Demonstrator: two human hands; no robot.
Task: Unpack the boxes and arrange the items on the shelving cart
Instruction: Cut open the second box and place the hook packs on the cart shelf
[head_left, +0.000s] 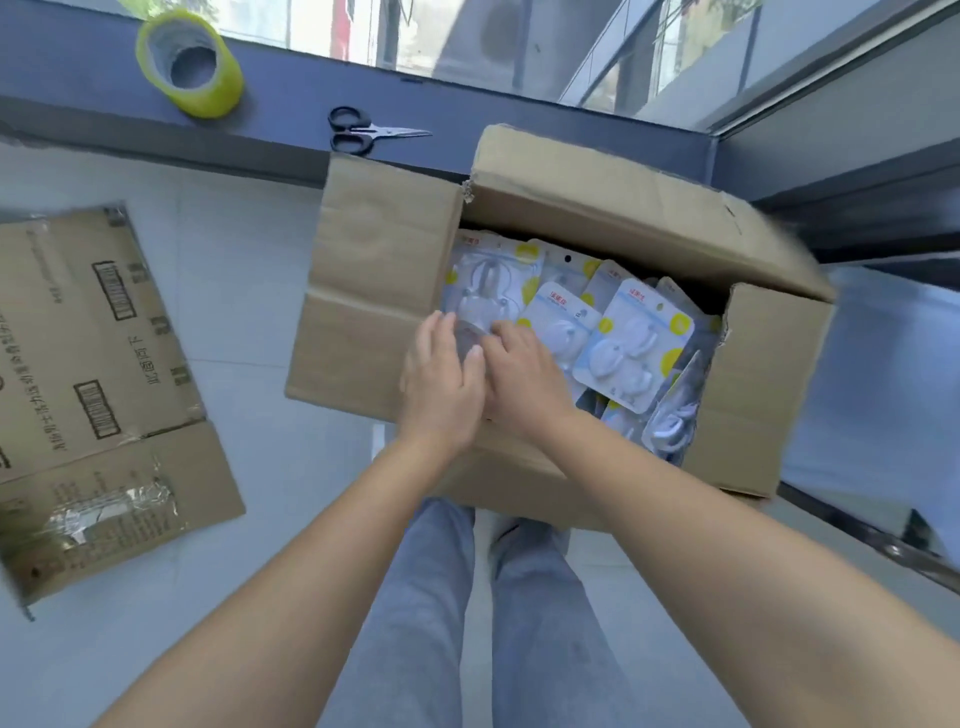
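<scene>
An open cardboard box (374, 291) stands on the floor in front of me, its flaps folded outward. It holds several blister packs of white hooks (631, 343) on white cards with yellow dots. My left hand (441, 379) and my right hand (524, 374) are side by side at the box's near left corner. Their fingers close together on one clear-fronted hook pack (485, 291) lying at the left of the pile. The lower part of that pack is hidden under my fingers.
A flattened cardboard box (98, 395) lies on the pale floor to the left. On the dark window ledge behind sit a roll of yellow-green tape (189, 62) and black-handled scissors (363, 130). My legs in blue jeans (519, 597) stand just behind the box.
</scene>
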